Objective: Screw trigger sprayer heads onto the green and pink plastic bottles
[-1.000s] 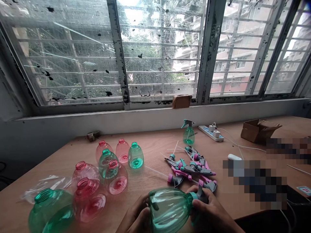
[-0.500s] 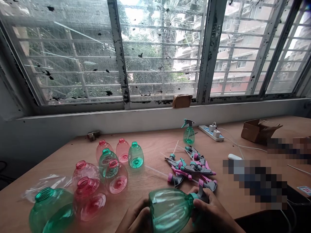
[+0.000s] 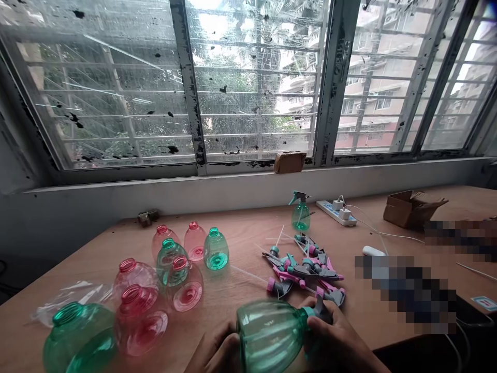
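A clear green spray bottle (image 3: 267, 334) lies sideways between my hands at the bottom centre, its neck pointing right. My left hand (image 3: 217, 344) is closed round its base end. At the neck, my right hand (image 3: 330, 331) grips the grey and teal spray head (image 3: 316, 311), thumb and fingers at the collar. The head sits against the bottle's mouth; how far it is screwed on I cannot tell. Just beyond my hands lies a pile of grey, pink and teal spray heads (image 3: 310, 269) with thin tubes.
Several open pink bottles (image 3: 188, 295) and green bottles (image 3: 216, 248) stand at left, by a clear plastic bag (image 3: 73, 298). An assembled green sprayer (image 3: 301, 215), a power strip (image 3: 336, 213) and a cardboard box (image 3: 411, 210) stand farther back. A blurred-out patch covers the right side.
The whole view shifts very slightly. Both hands keep their hold on the bottle and spray head, and the bottle appears turned a little about its length.
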`<state>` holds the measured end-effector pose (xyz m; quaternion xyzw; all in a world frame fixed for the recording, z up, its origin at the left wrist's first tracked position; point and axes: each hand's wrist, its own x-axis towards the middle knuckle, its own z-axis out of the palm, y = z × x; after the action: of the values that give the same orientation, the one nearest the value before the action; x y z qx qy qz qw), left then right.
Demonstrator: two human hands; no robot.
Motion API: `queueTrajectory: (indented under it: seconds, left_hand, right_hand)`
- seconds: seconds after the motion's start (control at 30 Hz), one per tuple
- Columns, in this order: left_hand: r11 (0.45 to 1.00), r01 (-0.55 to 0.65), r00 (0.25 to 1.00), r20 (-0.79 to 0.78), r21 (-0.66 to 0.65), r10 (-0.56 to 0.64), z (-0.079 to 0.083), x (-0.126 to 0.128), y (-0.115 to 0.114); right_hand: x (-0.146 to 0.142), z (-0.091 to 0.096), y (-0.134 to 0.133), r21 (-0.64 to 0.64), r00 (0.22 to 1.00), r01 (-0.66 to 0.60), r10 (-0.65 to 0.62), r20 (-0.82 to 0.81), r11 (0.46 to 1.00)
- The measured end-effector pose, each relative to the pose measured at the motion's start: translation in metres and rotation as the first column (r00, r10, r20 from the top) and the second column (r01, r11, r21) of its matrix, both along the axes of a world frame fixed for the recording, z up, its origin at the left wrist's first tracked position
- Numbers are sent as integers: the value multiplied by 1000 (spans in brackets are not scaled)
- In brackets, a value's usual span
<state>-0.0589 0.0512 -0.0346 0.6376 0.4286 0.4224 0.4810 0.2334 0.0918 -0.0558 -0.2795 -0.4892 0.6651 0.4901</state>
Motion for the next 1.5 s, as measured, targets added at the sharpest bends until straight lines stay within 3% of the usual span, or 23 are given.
queueTrajectory:
  seconds: [0.17,0.4,0.77,0.97,1.07,1.27,1.43,1.5]
  left_hand:
    - [994,-99,992,80,48,95,-5,-4,2]
    - [1000,3,1000,-24,-24,-4,-2,1,-2]
    - [994,-88,996,18,63,87,-4,-5,5]
    - [999,50,995,-89,23,-48,9,3,-2]
    - [998,60,997,-58,33,-58,14,2,-2]
    - [987,-88,996,15,131,87,9,-1,-3]
    - [997,67,998,-11,42,-67,18,7,-6]
    - [997,77,996,-46,15,-76,24,8,-7]
  right_hand:
    - [0,1,1,10,999,36,-36,4,999]
    - [1,0,0,13,1000,-31,31,-5,999]
    - [0,0,0,-4,998,56,-56,-12,998]
    - [1,0,0,17,999,44,-45,27,999]
    - [1,-3,0,-27,998,60,-61,-14,998]
    - [1,-1,-1,-3,1000,2,-2,-8,1000]
    - [1,3,-2,21,1000,-6,6,8,1000]
    - [1,3,-2,26,1000,-15,14,9,1000]
